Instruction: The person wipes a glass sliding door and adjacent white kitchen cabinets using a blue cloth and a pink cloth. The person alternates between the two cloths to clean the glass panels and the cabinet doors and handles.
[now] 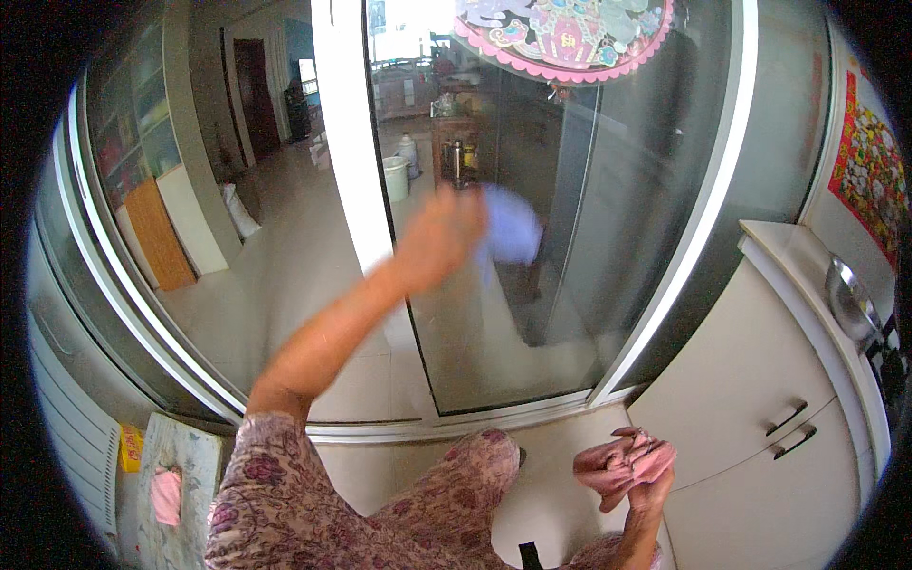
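Observation:
Blurred by motion, my left hand is raised in front of the sliding glass door panel and grips a blue cloth. The cloth fans out to the right of the fingers. Whether it touches the glass is hard to tell. Lower down on the right, my right hand holds a crumpled pink cloth above the floor. A round decoration with a pink scalloped rim is on the upper part of the pane.
White door frames stand upright before me. To the right is a cabinet with black handles and a metal bowl on top. At lower left, a folded pink cloth lies on a worn stand. A white bucket shows beyond the glass.

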A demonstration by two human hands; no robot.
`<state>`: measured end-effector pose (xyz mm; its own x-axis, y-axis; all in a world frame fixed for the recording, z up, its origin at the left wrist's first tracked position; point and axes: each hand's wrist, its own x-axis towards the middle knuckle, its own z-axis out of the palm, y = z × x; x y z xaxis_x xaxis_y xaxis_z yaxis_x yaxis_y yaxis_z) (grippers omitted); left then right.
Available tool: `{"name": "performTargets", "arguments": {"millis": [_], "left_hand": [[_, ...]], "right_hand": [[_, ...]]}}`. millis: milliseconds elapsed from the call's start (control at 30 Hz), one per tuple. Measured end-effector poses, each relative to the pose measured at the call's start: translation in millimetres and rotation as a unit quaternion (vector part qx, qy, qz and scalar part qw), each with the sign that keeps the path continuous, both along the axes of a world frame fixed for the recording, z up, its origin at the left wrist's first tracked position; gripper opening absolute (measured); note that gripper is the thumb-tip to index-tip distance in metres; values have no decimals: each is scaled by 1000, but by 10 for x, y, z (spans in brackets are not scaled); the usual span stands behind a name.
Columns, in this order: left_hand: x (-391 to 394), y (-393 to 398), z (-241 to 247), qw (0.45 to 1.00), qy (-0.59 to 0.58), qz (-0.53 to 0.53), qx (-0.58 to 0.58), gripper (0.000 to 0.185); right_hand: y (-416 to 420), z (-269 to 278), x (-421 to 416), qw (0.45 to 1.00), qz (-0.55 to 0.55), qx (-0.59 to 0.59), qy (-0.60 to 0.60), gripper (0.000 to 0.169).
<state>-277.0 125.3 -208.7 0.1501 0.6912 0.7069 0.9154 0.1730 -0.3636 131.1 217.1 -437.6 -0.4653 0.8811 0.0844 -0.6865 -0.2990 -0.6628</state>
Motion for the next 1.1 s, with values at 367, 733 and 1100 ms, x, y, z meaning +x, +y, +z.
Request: {"name": "performTargets", "arguments": {"millis": [367,733,1100], "left_hand": [[60,649,1002,953,193,-15,234,23],[239,367,-1588,928,285,-21,-238,22],[95,658,1139,940,236,-1,245,31]], "right_hand": [[-46,-84,-127,999,36,-33,11,38],[-112,199,45,998,38,-8,41,40],[-82,-44,-6,998,12,-15,57,38]]}}
